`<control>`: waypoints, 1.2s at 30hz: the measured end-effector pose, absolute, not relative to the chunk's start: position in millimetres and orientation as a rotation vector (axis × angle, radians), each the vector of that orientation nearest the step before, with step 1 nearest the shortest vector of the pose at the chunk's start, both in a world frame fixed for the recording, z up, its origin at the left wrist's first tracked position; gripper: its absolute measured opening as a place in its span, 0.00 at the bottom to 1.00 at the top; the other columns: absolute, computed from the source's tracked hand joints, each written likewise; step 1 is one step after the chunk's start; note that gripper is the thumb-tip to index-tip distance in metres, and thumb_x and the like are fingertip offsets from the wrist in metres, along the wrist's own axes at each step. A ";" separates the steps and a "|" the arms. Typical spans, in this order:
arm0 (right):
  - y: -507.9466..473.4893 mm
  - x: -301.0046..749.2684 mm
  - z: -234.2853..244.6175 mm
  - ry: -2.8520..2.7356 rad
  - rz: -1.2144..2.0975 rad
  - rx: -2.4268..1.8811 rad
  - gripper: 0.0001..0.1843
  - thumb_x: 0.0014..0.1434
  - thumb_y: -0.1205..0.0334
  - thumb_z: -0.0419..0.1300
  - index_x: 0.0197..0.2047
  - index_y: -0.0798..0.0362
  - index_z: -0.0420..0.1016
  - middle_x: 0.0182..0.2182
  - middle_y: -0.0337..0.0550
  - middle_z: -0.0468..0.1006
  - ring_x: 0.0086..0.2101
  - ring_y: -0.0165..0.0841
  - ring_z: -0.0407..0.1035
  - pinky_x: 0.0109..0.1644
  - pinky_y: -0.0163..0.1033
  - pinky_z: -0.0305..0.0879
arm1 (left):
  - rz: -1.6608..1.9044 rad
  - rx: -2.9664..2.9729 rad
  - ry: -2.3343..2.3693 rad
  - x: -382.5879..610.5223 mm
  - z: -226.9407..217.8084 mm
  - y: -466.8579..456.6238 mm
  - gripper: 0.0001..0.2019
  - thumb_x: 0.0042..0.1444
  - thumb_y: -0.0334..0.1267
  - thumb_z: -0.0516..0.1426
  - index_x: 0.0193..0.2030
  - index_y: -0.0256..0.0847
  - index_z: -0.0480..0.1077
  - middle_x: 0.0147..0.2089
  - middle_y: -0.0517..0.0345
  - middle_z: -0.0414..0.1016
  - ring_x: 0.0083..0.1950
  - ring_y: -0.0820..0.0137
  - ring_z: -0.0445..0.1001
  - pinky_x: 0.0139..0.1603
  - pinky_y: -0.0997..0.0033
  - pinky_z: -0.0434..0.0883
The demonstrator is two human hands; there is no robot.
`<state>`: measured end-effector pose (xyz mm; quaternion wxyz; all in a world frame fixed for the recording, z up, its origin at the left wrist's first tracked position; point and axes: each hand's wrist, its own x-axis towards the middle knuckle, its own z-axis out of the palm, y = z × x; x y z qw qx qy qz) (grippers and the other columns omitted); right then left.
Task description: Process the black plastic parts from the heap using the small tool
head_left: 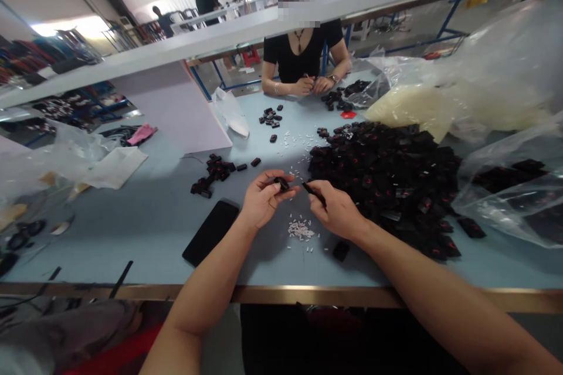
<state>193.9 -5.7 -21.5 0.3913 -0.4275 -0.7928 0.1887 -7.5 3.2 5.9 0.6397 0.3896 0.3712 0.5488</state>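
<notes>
My left hand [260, 202] pinches a small black plastic piece [281, 184] between thumb and fingers, above the middle of the table. Close to its right, my right hand [338, 209] is closed around a slim black tool [308, 188]; its tip points at the piece, and a small gap shows between them. The fingers hide most of the tool, so its kind is unclear. Below the hands lies a heap of tiny white bits [301, 229]. To the right spreads a large pile of black pieces with red marks [382, 170].
A black phone [211, 231] lies left of my left forearm. Finished-looking or loose black blocks [216, 170] form a smaller cluster beyond it. Clear plastic bags [505, 187] crowd the right side. A white shelf [246, 35] crosses overhead; opposite sits a person [303, 58] handling small items.
</notes>
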 end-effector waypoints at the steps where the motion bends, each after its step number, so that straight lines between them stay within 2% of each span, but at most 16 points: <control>1: -5.1 194.2 -20.5 -1.995 0.499 -1.100 0.13 0.64 0.64 0.49 0.51 0.53 0.66 0.37 0.49 0.79 0.35 0.38 0.75 0.40 0.40 0.68 | 1.260 0.893 0.855 -7.4 6.3 3.4 0.16 0.48 0.33 0.65 0.43 0.38 0.70 0.43 0.50 0.82 0.40 0.60 0.83 0.45 0.59 0.80; 4: -2.3 196.9 -14.8 -1.977 0.581 -1.143 0.14 0.60 0.67 0.50 0.50 0.55 0.66 0.41 0.51 0.78 0.39 0.39 0.73 0.43 0.42 0.68 | 1.307 0.888 0.896 -7.5 7.0 5.1 0.15 0.46 0.30 0.64 0.42 0.38 0.69 0.41 0.52 0.81 0.39 0.62 0.83 0.45 0.59 0.80; 8: 1.8 203.9 -4.6 -2.189 0.712 -1.054 0.12 0.56 0.70 0.53 0.45 0.55 0.69 0.36 0.46 0.75 0.34 0.35 0.69 0.41 0.38 0.65 | 1.339 0.844 0.956 -7.4 6.9 8.6 0.14 0.46 0.30 0.63 0.42 0.38 0.69 0.40 0.54 0.81 0.37 0.64 0.83 0.43 0.62 0.80; 12: 3.2 207.6 -0.4 -2.551 0.752 -0.986 0.06 0.60 0.69 0.56 0.39 0.54 0.74 0.36 0.46 0.75 0.34 0.34 0.69 0.39 0.36 0.61 | 1.338 0.828 1.000 -8.5 3.8 12.8 0.14 0.47 0.31 0.62 0.43 0.39 0.69 0.39 0.54 0.82 0.36 0.64 0.83 0.39 0.65 0.80; 17: 3.0 202.5 -3.3 -2.759 0.710 -1.158 0.07 0.63 0.65 0.57 0.41 0.53 0.77 0.39 0.48 0.78 0.37 0.36 0.72 0.36 0.36 0.58 | 1.343 0.837 0.993 -10.3 -0.6 15.7 0.14 0.48 0.31 0.62 0.42 0.39 0.69 0.38 0.54 0.82 0.35 0.65 0.83 0.39 0.64 0.80; 24: -0.8 200.6 -6.5 -2.874 0.565 -1.175 0.08 0.65 0.61 0.57 0.40 0.56 0.76 0.37 0.51 0.79 0.38 0.41 0.74 0.39 0.40 0.60 | 1.290 0.878 0.968 -10.2 -3.4 13.9 0.15 0.50 0.33 0.63 0.45 0.39 0.69 0.41 0.54 0.81 0.37 0.64 0.83 0.43 0.61 0.80; 27: -1.0 202.8 -8.2 -2.780 0.578 -1.156 0.07 0.66 0.64 0.57 0.40 0.56 0.74 0.37 0.53 0.78 0.36 0.41 0.73 0.39 0.41 0.61 | 1.252 0.895 0.910 -9.6 -1.2 12.0 0.17 0.49 0.34 0.66 0.46 0.40 0.70 0.42 0.54 0.81 0.40 0.64 0.83 0.45 0.62 0.80; 30: 2.2 205.4 -10.0 -2.536 0.655 -1.125 0.04 0.65 0.66 0.56 0.41 0.55 0.72 0.36 0.50 0.77 0.34 0.38 0.71 0.37 0.39 0.61 | 1.214 0.916 0.874 -8.2 1.9 9.2 0.19 0.48 0.36 0.68 0.46 0.40 0.71 0.43 0.54 0.81 0.41 0.64 0.83 0.45 0.65 0.80; 33: 6.7 206.5 -9.5 -2.207 0.788 -1.112 0.03 0.61 0.67 0.57 0.39 0.54 0.71 0.34 0.44 0.77 0.33 0.34 0.69 0.37 0.38 0.62 | 1.188 0.939 0.864 -6.3 3.9 6.4 0.20 0.47 0.37 0.70 0.46 0.40 0.71 0.41 0.56 0.81 0.39 0.65 0.83 0.42 0.67 0.80; 36: 9.1 206.1 -5.4 -1.862 0.953 -1.098 0.03 0.57 0.65 0.60 0.36 0.53 0.73 0.32 0.41 0.77 0.33 0.33 0.69 0.39 0.38 0.64 | 1.151 0.971 0.835 -4.3 4.1 4.0 0.21 0.46 0.38 0.71 0.46 0.40 0.71 0.38 0.56 0.80 0.36 0.64 0.83 0.36 0.68 0.80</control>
